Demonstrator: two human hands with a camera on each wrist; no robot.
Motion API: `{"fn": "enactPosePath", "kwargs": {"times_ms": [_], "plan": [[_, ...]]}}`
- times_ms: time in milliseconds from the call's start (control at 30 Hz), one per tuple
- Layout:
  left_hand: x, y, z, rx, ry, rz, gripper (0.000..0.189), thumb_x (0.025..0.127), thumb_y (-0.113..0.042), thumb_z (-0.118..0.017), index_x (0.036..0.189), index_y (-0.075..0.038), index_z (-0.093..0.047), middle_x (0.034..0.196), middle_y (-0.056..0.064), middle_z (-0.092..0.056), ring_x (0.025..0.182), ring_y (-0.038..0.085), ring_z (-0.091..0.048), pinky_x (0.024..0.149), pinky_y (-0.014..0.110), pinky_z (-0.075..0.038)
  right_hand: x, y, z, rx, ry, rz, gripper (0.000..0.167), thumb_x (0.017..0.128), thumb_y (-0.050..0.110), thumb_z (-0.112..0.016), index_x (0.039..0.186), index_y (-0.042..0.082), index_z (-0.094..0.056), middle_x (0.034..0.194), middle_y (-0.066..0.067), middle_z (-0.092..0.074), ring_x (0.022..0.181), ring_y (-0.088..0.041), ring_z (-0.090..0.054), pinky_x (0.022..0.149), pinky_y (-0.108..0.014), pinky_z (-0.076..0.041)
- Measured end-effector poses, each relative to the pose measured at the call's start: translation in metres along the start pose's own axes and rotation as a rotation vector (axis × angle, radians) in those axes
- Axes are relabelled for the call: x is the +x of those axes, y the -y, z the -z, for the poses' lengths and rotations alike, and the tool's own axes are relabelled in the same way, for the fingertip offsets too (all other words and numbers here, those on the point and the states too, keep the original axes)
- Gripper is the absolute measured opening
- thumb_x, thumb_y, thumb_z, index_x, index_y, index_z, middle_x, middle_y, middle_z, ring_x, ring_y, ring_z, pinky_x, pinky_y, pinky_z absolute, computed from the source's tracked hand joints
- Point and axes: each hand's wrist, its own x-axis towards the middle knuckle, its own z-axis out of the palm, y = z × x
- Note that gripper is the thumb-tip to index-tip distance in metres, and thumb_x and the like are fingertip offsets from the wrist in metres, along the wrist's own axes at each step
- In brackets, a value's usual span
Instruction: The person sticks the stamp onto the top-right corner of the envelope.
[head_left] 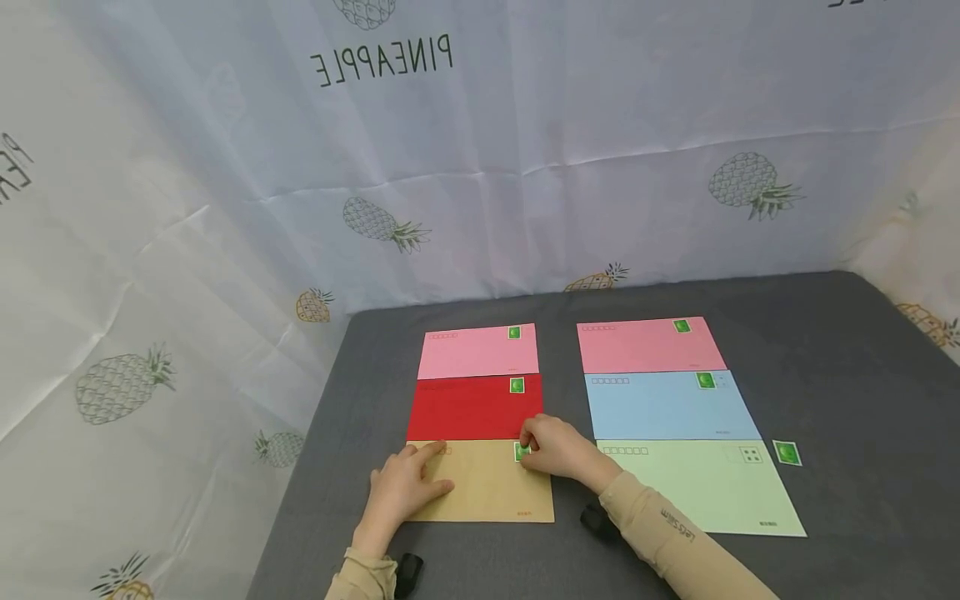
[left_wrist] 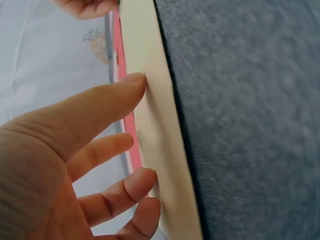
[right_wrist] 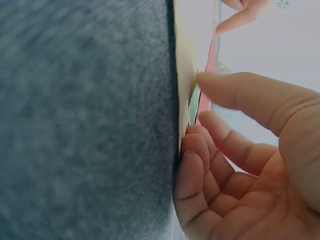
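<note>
On the dark table lies a tan envelope (head_left: 480, 492), the front one of the left column. My left hand (head_left: 405, 487) rests on its left part with thumb and fingers spread; the left wrist view shows the thumb (left_wrist: 112, 100) touching the paper. At the envelope's upper right corner, my right hand (head_left: 558, 450) pinches a green stamp (head_left: 521, 452) between thumb and index finger. Seen from the right wrist, the stamp (right_wrist: 194, 106) stands slightly tilted from the paper at the fingertips, its other fingers curled.
Behind the tan envelope lie a red envelope (head_left: 472, 408) and a pink one (head_left: 476, 354), both stamped. Rightward are another pink envelope (head_left: 637, 348), a blue one (head_left: 660, 408) and a light green one (head_left: 697, 492). A loose stamp (head_left: 787, 453) lies beside the green envelope. Pineapple-print cloth (head_left: 562, 208) hangs behind.
</note>
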Motion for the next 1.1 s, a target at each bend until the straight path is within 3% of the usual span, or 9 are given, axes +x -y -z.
{"fn": "enactPosePath", "kwargs": {"times_ms": [333,600,800,1100], "plan": [[0.003,-0.009,0.002,0.046,-0.062,-0.050,0.054,0.070,-0.044,-0.076,0.119,-0.024,-0.063,0.075,-0.003,-0.050,0.068,0.014,-0.044,0.066,0.044,-0.036,-0.002,-0.005,0.004,0.037,-0.020,0.029,0.014,0.078,0.020,-0.072,0.083,0.013,-0.061,0.064,0.008,-0.049,0.059,-0.006,-0.046,0.053,-0.022,-0.039],[0.007,-0.024,0.001,0.031,-0.125,-0.116,0.055,0.072,-0.043,-0.075,0.121,-0.022,-0.062,0.073,-0.004,-0.049,0.064,0.008,-0.043,0.066,0.039,-0.034,-0.008,-0.013,0.020,0.108,-0.046,0.106,0.008,0.083,0.021,-0.069,0.088,0.018,-0.062,0.075,0.010,-0.055,0.065,-0.005,-0.049,0.058,-0.019,-0.044],[0.011,-0.038,-0.001,0.014,-0.199,-0.188,0.052,0.073,-0.041,-0.075,0.120,-0.021,-0.063,0.079,-0.003,-0.055,0.068,0.008,-0.047,0.070,0.038,-0.036,-0.015,-0.028,0.032,0.183,-0.031,0.157,0.017,0.085,0.022,-0.067,0.098,0.012,-0.063,0.087,0.008,-0.060,0.074,-0.004,-0.054,0.067,-0.020,-0.048],[0.013,-0.056,-0.008,-0.055,-0.214,-0.266,0.046,0.075,-0.038,-0.074,0.118,-0.023,-0.065,0.083,-0.002,-0.055,0.071,0.008,-0.045,0.070,0.032,-0.034,-0.031,-0.054,0.047,0.247,-0.017,0.117,0.031,0.085,0.033,-0.066,0.106,0.011,-0.061,0.098,0.002,-0.062,0.081,-0.004,-0.055,0.073,-0.022,-0.049]]}}
